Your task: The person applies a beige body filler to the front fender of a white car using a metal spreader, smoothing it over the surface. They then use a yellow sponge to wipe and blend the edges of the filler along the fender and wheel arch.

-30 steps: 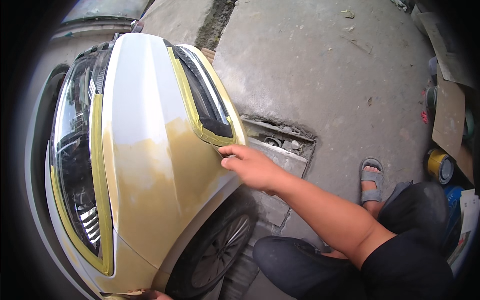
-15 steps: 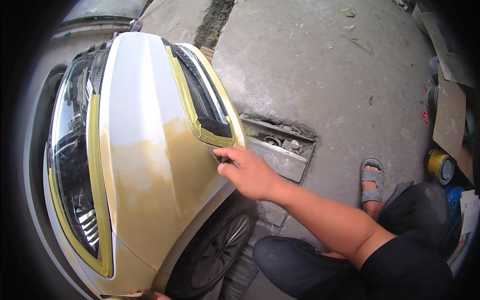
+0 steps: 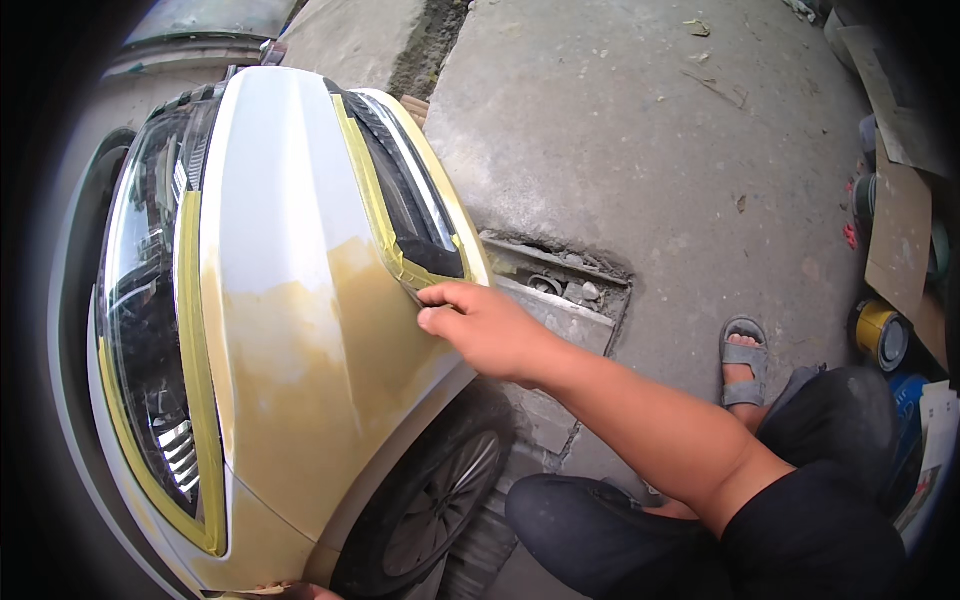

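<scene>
My right hand (image 3: 480,325) reaches across to the car's rear corner, thumb and fingertips closed together just below the taped corner of the side window (image 3: 400,180). A thin dark edge shows at the fingertips, but what they pinch is mostly hidden. Yellow masking tape (image 3: 375,215) borders that window and also the rear glass (image 3: 150,330). The white body panel (image 3: 270,200) between them carries patchy tan filler or primer (image 3: 290,400). At the bottom edge, only a sliver of my left hand (image 3: 318,593) shows by the panel's lower rim, its fingers mostly cut off.
Under the panel sits a dark wheel (image 3: 440,510). Beside the car, a broken drain opening (image 3: 565,285) holds rubble. My knees and sandalled foot (image 3: 743,365) are at the lower right. Cardboard (image 3: 895,235) and a yellow can (image 3: 880,333) stand along the right side of the concrete floor.
My right hand has shifted slightly up and left along the panel, nearer the window's taped corner, and its fingers have drawn closer together. The left hand looks unmoved.
</scene>
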